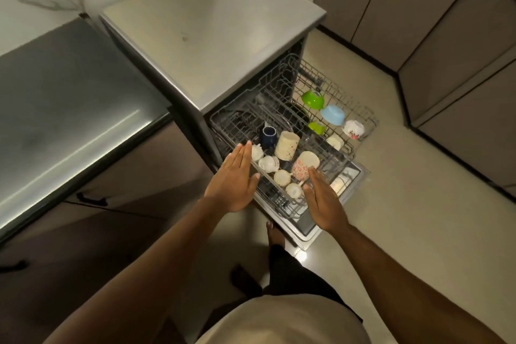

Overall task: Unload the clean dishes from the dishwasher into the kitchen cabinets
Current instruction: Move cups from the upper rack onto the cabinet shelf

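Your left hand is spread flat, fingers straight and together, hovering at the near left edge of the pulled-out upper rack and holding nothing; whether its fingertips touch the wire you cannot tell. Your right hand is likewise open and flat, fingers straight, at the rack's near right corner, its fingertips just beside the floral mug, with contact unclear. Between your hands, four small white cups lie in a row along the rack's front edge. At 12 o'clock from them stand a dark blue mug and a tall cream cup, side by side. Further out at 1 o'clock, the lower rack carries a green bowl, a light blue bowl, a second green bowl, a white floral bowl and a cream cup. The dishwasher door lies open beneath the racks, and the dishwasher has a pale flat top at 12 o'clock. A dark desk runs along at 9 o'clock, and closed cabinets stand at 2 o'clock.
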`<state>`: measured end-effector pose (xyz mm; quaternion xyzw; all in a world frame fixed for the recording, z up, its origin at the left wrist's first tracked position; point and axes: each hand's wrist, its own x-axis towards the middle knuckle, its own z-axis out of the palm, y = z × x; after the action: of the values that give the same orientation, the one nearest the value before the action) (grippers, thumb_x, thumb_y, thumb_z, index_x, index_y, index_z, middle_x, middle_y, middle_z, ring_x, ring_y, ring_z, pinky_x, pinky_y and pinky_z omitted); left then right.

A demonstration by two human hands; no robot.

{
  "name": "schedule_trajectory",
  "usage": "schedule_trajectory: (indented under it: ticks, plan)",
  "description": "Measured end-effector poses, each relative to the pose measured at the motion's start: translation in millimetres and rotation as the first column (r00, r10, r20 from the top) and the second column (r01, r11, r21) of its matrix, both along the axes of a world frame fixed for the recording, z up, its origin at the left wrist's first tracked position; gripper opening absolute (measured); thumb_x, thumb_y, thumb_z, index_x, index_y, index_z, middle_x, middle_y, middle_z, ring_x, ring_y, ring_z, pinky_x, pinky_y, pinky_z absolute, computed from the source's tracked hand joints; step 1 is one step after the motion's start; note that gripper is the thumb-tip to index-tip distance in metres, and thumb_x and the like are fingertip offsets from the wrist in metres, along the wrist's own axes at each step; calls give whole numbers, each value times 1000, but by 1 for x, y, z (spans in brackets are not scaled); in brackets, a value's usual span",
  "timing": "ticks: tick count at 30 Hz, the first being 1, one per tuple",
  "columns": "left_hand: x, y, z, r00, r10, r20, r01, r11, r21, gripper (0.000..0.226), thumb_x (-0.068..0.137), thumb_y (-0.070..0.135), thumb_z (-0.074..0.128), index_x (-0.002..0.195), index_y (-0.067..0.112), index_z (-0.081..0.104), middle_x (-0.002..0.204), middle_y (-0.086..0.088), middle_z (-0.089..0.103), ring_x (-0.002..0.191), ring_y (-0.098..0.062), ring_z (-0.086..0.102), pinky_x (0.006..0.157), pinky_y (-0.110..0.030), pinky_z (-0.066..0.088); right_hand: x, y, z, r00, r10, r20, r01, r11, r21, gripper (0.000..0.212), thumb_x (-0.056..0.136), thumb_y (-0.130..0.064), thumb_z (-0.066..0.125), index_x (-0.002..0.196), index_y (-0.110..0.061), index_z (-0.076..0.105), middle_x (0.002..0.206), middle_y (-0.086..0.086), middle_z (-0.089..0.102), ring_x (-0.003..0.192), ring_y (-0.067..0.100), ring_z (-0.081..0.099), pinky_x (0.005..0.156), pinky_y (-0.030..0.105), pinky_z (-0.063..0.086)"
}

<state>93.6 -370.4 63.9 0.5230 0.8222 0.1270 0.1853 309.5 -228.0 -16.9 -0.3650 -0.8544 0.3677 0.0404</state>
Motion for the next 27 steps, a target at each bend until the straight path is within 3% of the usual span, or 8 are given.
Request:
schedule_trajectory:
  ticks: [7,13,21,27]
  plan:
    - [8,45,-42,996,-85,35,90,980,-177,73,102,41,36,157,9,-1,163,-12,11,151,-23,6,122,-34,7,8,30,-40,995,4,97,5,995,-98,57,105,-39,33,155,-14,24,162,3,22,150,16,18,121,41,21]
    - [7,85,-83,986,-125,108,154,935,-318,70,100,38,42,156,9,11,146,-18,43,137,-33,36,114,-42,29,5,52,-82,980,49,192,-26,992,-123,64,96,-15,57,153,-10,29,158,8,31,147,23,28,119,40,27]
    - [4,126,-140,980,-138,146,182,920,-349,62,96,28,54,150,11,30,144,-14,47,132,-32,43,106,-41,36,-12,66,-121,973,59,224,-23,987,-160,63,87,1,60,147,-9,43,151,11,43,140,28,39,116,38,31]
    - [3,152,-186,979,-105,175,172,887,-428,56,90,26,59,142,14,40,140,-12,50,124,-35,51,94,-46,45,-26,81,-144,962,111,249,-60,977,-207,63,83,-4,70,141,-5,48,144,19,50,132,37,47,107,46,41]
